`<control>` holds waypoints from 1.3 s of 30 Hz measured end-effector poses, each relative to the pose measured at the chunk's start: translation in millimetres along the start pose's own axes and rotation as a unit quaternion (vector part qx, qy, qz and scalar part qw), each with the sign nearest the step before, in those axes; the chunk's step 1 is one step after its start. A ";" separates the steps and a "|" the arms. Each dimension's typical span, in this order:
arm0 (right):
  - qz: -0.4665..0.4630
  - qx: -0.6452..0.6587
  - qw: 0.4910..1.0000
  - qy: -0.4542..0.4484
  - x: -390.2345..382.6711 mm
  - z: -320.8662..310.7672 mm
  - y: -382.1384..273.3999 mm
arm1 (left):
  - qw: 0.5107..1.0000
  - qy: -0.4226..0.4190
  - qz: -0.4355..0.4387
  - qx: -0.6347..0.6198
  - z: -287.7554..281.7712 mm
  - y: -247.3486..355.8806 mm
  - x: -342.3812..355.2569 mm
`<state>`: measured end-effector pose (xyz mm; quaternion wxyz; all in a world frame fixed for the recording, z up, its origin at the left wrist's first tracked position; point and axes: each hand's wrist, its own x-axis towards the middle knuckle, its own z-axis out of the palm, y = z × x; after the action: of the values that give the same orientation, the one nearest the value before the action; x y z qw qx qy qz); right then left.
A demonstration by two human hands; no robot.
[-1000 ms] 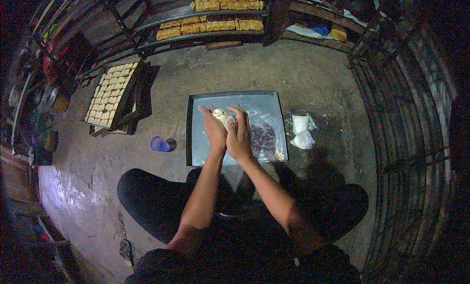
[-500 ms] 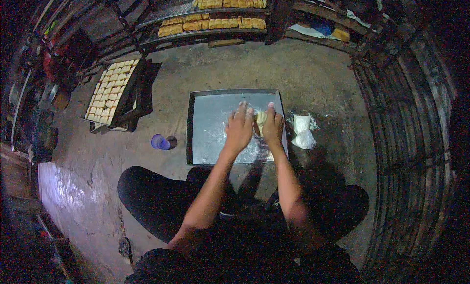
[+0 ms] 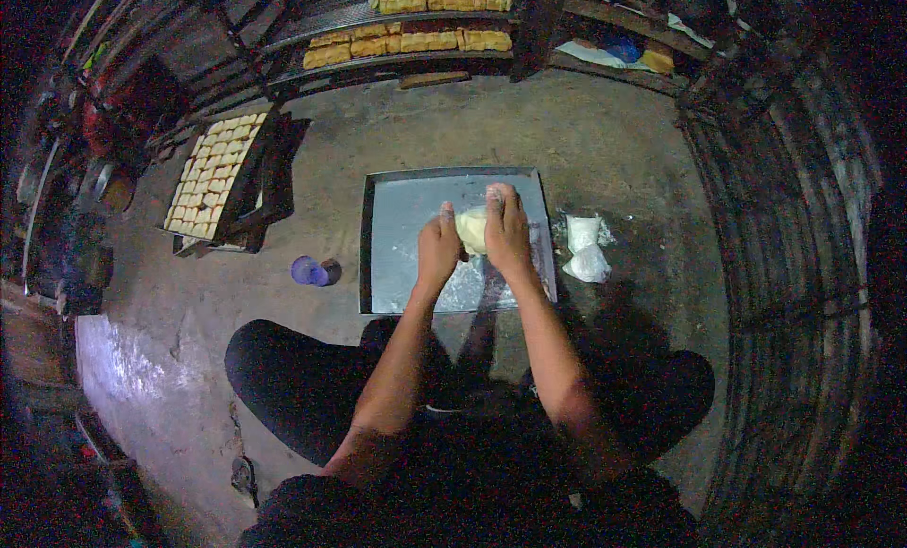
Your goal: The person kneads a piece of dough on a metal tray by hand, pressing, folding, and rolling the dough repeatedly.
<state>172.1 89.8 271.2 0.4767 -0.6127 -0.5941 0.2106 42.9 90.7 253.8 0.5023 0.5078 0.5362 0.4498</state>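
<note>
A pale lump of dough (image 3: 472, 229) sits between my two hands above a floured rectangular tray (image 3: 392, 250). My left hand (image 3: 438, 250) presses its left side, and my right hand (image 3: 507, 231) cups its right side with the fingers pointing away from me. Both hands are closed on the dough from the sides, and they hide part of it. White flour is smeared over the tray's surface. Just right of the tray, a small clear bag of white powder (image 3: 588, 250) lies on the floor, with some powder spilled beside it.
Left of the tray lies a purple cup (image 3: 304, 271). Farther left stands a tray of pale dough pieces in rows (image 3: 215, 170). Shelves at the back hold golden bread loaves (image 3: 406, 45). A dark slatted wall (image 3: 784, 236) bounds the right side.
The dough has shifted left, now lying between both hands and looking larger. My left hand has moved from flat on the tray to its side; my right hand has moved left too.
</note>
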 end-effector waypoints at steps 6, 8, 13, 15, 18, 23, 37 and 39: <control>0.116 -0.009 0.993 -0.024 -10.7 14.0 -20.1 | 0.994 0.072 0.079 -0.022 6.8 -0.5 -6.9; 0.025 -0.045 0.998 0.026 -9.4 14.5 -15.5 | 0.998 0.041 0.049 0.000 0.7 0.4 -6.0; -0.007 -0.061 0.998 -0.008 -12.6 18.2 -6.2 | 0.997 -0.001 0.034 0.067 -4.4 12.5 -3.9; -0.015 -0.042 0.999 0.004 -18.1 24.8 -10.9 | 0.988 0.036 0.081 0.126 -2.6 9.4 -4.6; -0.003 -0.039 0.999 -0.032 -19.9 22.1 -14.6 | 0.994 0.043 0.013 0.099 -6.0 5.5 -6.7; -0.032 -0.071 0.996 -0.052 -23.6 26.9 -15.8 | 0.996 0.057 -0.070 0.027 -26.3 -18.3 7.1; -0.056 -0.075 0.990 -0.108 -25.7 25.9 -32.2 | 0.989 0.131 -0.072 0.013 -53.6 -22.4 14.8; -0.064 -0.066 0.991 -0.100 -26.4 24.3 -40.9 | 0.988 0.133 -0.068 -0.026 -57.9 -22.3 17.1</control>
<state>125.1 66.8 286.0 0.3861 -0.5799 -0.6890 0.2001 -16.5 107.6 235.5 0.4689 0.3925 0.6201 0.4915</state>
